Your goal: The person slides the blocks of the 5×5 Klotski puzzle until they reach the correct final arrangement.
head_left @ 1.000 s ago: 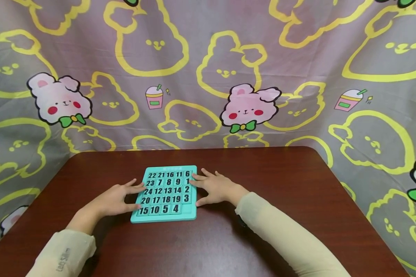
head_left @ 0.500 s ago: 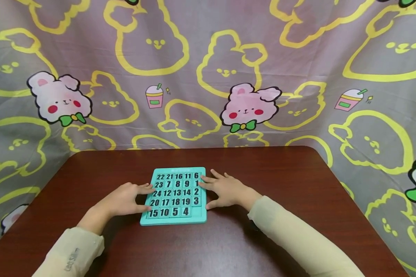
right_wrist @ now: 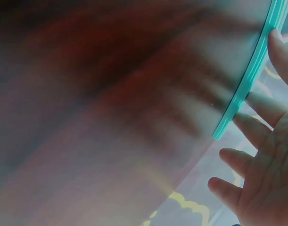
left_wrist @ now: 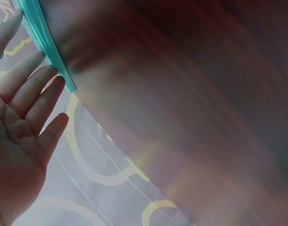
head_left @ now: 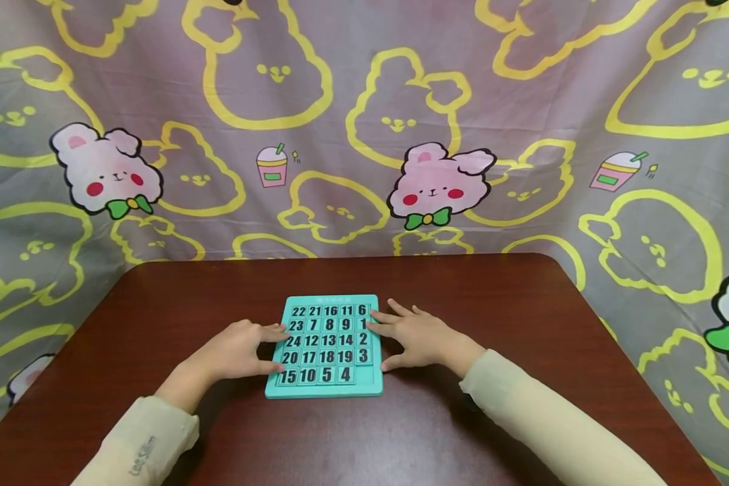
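A teal sliding number puzzle (head_left: 364, 381) lies flat on the table, its black-numbered tiles facing up and one slot bare at the lower right corner. My left hand (head_left: 227, 347) touches its left edge with thumb and fingertips spread along the side. On the opposite side, my right hand (head_left: 428, 341) has its thumb at the right edge and fingertips by the 6 and 1 tiles. The left wrist view shows the puzzle's side (left_wrist: 50, 52) with extended fingers against it. In the right wrist view, thumb and two fingertips meet the teal edge (right_wrist: 242, 89), and two other fingers stand apart.
The dark reddish-brown table (head_left: 492, 297) has rounded back corners. Behind it and at both sides hangs a grey-pink curtain (head_left: 340, 101) with yellow outlines and rabbit faces. Cream sleeves (head_left: 541, 418) cover both forearms.
The puzzle has slid to the right across the table, with both hands moving along at its edges. Its tiles keep the same arrangement.
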`<act>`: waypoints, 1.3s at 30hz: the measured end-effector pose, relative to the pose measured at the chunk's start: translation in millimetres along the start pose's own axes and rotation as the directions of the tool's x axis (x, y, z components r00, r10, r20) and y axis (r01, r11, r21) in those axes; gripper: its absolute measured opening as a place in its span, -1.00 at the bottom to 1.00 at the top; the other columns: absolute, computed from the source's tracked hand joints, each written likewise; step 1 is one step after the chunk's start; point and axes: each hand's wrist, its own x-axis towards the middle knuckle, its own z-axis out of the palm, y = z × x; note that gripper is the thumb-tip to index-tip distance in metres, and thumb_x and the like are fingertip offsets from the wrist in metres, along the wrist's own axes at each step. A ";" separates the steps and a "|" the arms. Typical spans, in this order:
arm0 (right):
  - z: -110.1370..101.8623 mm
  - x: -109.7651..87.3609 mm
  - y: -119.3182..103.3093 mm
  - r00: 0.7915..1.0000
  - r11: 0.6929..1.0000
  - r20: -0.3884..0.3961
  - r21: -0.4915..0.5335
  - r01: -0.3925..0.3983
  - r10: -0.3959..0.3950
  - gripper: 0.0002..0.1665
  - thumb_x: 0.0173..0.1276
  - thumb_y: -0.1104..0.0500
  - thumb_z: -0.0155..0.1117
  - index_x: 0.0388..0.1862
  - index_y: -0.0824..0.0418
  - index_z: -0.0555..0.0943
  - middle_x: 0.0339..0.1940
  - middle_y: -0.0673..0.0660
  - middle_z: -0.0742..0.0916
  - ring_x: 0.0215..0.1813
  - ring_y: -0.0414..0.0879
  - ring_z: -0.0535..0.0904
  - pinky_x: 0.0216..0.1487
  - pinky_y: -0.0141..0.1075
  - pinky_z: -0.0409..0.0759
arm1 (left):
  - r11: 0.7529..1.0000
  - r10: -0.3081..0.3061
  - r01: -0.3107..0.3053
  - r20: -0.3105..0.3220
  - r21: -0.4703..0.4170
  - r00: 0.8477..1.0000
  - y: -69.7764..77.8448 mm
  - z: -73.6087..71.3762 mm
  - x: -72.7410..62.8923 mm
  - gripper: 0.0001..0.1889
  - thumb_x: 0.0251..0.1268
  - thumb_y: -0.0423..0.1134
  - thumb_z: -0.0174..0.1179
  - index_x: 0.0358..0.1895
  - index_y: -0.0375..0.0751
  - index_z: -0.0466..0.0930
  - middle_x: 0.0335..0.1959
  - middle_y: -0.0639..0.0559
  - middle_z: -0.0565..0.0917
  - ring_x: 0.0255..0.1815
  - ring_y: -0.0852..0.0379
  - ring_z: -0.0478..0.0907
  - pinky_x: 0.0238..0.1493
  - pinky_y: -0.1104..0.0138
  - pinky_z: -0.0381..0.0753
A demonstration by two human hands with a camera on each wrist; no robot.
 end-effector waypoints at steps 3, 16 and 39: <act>0.7 -5.1 2.8 1.000 1.000 0.001 -0.004 -0.011 0.011 -0.02 0.23 -0.38 0.30 0.57 -0.20 0.20 0.64 -0.10 0.20 0.67 0.17 -0.09 0.50 0.29 0.12 | 1.000 0.007 -0.007 0.011 -0.013 1.000 4.8 0.3 2.1 -0.36 0.06 0.12 0.44 0.19 -0.17 0.66 0.26 -0.14 0.61 -0.28 0.07 0.72 -0.29 0.37 0.51; 0.1 -31.3 14.6 1.000 1.000 0.001 0.006 -0.017 0.017 -0.03 0.23 -0.37 0.30 0.57 -0.17 0.23 0.63 -0.07 0.23 0.66 0.20 -0.07 0.46 0.33 0.15 | 0.998 0.062 -0.062 0.017 -0.006 0.998 29.0 4.4 13.6 -0.38 0.08 0.10 0.44 0.17 -0.21 0.67 0.24 -0.16 0.62 -0.39 0.16 0.68 -0.24 0.36 0.54; 5.3 -76.5 41.2 0.999 0.999 -0.036 0.043 -0.017 0.019 -0.02 0.21 -0.37 0.32 0.55 -0.10 0.28 0.61 0.03 0.29 0.63 0.30 -0.01 0.39 0.41 0.17 | 0.988 0.149 -0.148 0.032 -0.032 0.988 67.4 13.8 37.6 -0.38 0.10 0.10 0.44 0.16 -0.25 0.67 0.22 -0.22 0.62 -0.69 0.29 0.52 -0.14 0.35 0.66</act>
